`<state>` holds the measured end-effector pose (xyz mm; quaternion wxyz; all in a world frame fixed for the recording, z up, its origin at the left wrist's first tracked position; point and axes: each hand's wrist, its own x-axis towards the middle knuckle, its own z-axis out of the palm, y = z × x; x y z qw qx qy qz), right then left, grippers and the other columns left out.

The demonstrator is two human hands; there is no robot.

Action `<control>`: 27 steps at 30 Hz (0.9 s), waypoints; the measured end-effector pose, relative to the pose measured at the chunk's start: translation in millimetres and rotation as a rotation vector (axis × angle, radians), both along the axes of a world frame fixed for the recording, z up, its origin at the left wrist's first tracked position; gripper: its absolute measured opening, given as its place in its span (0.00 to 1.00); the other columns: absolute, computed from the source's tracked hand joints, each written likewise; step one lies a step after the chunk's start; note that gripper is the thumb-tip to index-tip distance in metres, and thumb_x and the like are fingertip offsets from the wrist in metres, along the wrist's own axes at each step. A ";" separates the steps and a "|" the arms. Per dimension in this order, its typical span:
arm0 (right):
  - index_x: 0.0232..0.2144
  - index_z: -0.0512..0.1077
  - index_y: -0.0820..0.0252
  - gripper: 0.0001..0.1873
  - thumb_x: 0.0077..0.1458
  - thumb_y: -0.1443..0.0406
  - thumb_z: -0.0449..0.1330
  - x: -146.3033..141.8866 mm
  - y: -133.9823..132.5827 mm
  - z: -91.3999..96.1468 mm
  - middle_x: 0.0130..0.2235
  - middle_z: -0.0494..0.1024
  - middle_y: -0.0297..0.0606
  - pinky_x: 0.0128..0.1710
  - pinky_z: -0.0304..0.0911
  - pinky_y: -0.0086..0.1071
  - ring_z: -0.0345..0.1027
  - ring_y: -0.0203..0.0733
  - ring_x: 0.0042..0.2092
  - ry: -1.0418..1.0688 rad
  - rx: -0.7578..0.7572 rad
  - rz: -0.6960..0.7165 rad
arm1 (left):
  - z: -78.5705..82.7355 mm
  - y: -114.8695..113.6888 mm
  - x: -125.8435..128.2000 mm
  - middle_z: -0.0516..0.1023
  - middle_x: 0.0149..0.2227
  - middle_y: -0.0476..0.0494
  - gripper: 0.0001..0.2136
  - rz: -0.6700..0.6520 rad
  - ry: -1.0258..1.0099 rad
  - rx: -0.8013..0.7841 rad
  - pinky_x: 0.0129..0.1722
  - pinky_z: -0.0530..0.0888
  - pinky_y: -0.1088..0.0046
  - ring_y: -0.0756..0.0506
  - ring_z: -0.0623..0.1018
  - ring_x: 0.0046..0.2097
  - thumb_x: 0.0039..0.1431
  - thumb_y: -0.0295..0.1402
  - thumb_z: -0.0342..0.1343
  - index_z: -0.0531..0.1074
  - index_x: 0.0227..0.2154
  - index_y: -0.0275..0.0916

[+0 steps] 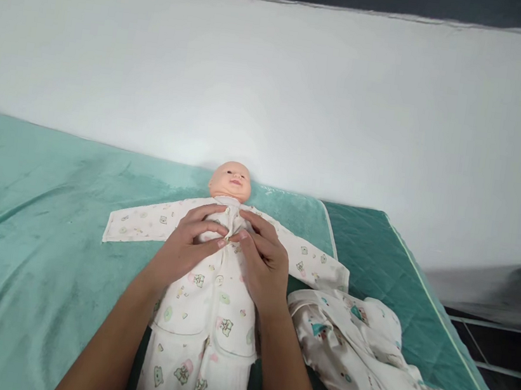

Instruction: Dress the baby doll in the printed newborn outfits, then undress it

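A baby doll [231,180] lies on its back, dressed in a white printed long-sleeved shirt [196,282] with its sleeves spread to both sides. White trousers [174,375] of a like print cover its lower part. Over the chest, my left hand [192,237] pinches the shirt's front edge near the middle seam. My right hand [264,256] grips the other front edge, its thumb and fingers close to the left fingertips. Between them the fabric is bunched up; the fastening there is mostly hidden by my fingers. Below, the shirt's front edges lie together.
A light green blanket [44,237] covers the surface, over a darker green quilted mat [364,241] at the right. A crumpled white printed garment [372,369] lies right of the doll. Behind stands a white wall [275,82]; dark shelving with metal bars [485,346] is beyond the right edge.
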<state>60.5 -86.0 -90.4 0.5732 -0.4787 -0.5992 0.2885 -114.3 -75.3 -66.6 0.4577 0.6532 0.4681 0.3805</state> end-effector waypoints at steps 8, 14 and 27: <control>0.29 0.81 0.52 0.14 0.65 0.62 0.58 1.0 -0.6 2.2 0.55 0.79 0.39 0.61 0.61 0.45 0.69 0.47 0.59 -0.034 0.006 0.032 | 1.2 -3.6 9.0 0.67 0.64 0.48 0.03 0.092 0.049 0.054 0.35 0.76 0.73 0.38 0.69 0.63 0.58 0.31 0.61 0.78 0.34 0.46; 0.27 0.77 0.55 0.15 0.65 0.62 0.57 -0.9 -0.6 1.3 0.51 0.80 0.40 0.56 0.63 0.42 0.73 0.45 0.54 0.067 -0.040 -0.007 | 1.9 -5.7 14.7 0.69 0.61 0.47 0.07 0.102 0.132 0.179 0.32 0.74 0.73 0.39 0.71 0.60 0.56 0.26 0.59 0.77 0.33 0.45; 0.26 0.73 0.56 0.16 0.65 0.59 0.56 6.2 4.2 -3.6 0.46 0.81 0.41 0.54 0.64 0.41 0.73 0.45 0.51 0.139 -0.065 -0.059 | 8.6 -3.3 -0.6 0.70 0.63 0.44 0.08 -0.068 0.130 0.164 0.57 0.73 0.58 0.37 0.67 0.65 0.65 0.34 0.55 0.79 0.34 0.44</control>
